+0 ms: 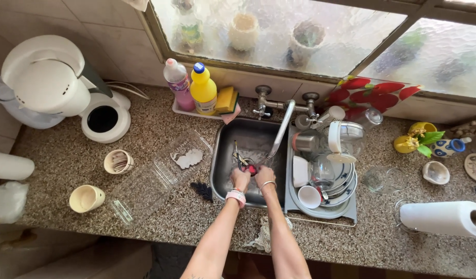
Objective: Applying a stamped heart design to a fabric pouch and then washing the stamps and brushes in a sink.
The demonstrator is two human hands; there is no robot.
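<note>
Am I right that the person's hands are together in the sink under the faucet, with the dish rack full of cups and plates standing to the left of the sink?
Not quite: the head view shows the dish rack to the right of the sink, not the left. The left hand and right hand are indeed together in the sink under the faucet.

Hands together in the sink

Left hand [240, 179] and right hand [264, 175] meet around a small red thing [252, 169] under the tap [280, 129] in the steel sink [222, 155]; dish rack [346, 209] just beside.
</note>
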